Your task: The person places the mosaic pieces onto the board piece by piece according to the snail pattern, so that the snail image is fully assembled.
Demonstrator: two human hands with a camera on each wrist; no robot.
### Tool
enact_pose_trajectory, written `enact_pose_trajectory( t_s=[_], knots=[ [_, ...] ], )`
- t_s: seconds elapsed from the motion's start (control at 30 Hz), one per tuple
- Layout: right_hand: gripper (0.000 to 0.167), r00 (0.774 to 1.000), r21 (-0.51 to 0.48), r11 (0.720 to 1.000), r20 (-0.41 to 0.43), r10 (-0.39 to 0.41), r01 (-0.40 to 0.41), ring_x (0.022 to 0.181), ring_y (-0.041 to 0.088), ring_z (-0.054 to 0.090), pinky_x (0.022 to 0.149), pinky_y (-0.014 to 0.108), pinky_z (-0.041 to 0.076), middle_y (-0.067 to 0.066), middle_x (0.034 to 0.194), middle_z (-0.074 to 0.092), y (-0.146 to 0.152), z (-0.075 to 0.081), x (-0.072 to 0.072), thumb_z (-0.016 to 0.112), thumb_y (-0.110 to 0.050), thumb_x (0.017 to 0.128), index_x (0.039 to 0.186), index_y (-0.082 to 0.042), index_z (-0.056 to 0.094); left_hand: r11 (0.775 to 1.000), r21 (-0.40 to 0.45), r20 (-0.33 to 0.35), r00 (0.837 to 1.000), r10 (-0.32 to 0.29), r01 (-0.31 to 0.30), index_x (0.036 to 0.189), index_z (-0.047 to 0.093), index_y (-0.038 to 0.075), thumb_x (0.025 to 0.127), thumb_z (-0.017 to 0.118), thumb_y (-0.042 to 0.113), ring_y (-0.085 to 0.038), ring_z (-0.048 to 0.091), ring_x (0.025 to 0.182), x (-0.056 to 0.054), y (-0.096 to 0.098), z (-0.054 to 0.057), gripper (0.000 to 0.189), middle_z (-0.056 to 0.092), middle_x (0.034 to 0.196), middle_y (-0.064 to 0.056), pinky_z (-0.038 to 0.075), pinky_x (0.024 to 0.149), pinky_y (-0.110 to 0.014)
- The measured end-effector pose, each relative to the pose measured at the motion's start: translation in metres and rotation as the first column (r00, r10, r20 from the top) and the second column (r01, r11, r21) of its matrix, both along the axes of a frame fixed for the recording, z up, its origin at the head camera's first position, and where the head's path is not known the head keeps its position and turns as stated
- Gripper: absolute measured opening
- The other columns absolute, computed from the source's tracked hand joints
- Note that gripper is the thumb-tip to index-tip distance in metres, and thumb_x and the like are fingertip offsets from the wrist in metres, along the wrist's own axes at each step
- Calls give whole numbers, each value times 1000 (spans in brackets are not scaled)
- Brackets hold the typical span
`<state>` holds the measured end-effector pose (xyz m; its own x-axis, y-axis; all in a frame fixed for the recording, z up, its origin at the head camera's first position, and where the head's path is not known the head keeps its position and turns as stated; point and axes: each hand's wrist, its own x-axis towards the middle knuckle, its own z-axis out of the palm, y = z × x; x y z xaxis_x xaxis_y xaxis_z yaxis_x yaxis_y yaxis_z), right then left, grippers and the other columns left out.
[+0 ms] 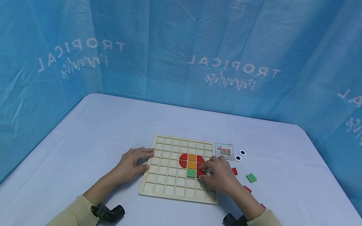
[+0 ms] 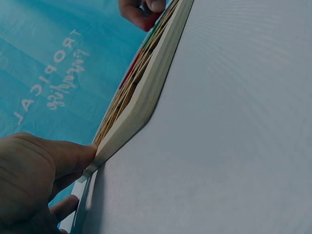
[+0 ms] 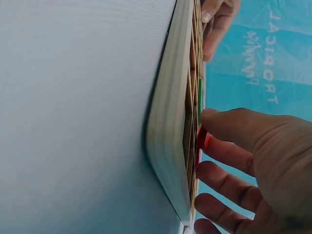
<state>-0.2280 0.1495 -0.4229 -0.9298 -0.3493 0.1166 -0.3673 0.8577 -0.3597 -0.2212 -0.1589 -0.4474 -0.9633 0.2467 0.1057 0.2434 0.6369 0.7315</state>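
Grid board (image 1: 171, 180), pale wood, lies flat on the white table (image 1: 113, 118), coloured pieces occupying some of its cells. Slightly right of the board's middle are two orange squares (image 1: 191, 165) in one column, with red rounded pieces (image 1: 182, 163) to either side and a green square (image 1: 191, 173) directly below.

Right hand (image 1: 220, 175) is over the board's right half. Its thumb and forefinger pinch a red piece (image 3: 202, 139) at the board, just right of the green square; whether this piece is seated in a cell cannot be determined. Left hand (image 1: 129, 164) is at the board's left edge, fingers extended and touching that edge.

A picture card (image 1: 224, 151) lies just beside the board's far right corner. Farther right of the board: two black-and-white discs (image 1: 243, 152), a loose green tile (image 1: 251, 178) and small red pieces (image 1: 234, 171). A blue curtain (image 1: 172, 29) hangs beyond the board.
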Motion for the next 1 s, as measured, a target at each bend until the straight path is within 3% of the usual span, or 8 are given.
enact_pose_trajectory(
  t_s=[0.77, 1.0],
  knots=[
    [25, 1000, 18, 1000, -14, 12, -12, 92, 14, 43, 75, 29, 38, -3, 98, 63, 0, -2, 2, 80, -28, 72, 95, -23, 74, 1000, 9, -7, 1000, -7, 7, 133, 53, 6, 87, 63, 11, -35, 25, 141, 1, -2, 0, 48, 45, 146, -8, 7, 114, -59],
    [23, 999, -15, 1000, -32, -25, 25, 100, 19, 47, 83, 39, 43, -2, 101, 64, 14, 5, 2, 77, -28, 75, 97, -21, 73, 1000, 5, -5, 1000, -7, 7, 133, 53, 6, 87, 63, 11, -35, 25, 142, 1, -2, 1, 48, 45, 146, -8, 7, 114, -59]
  ],
)
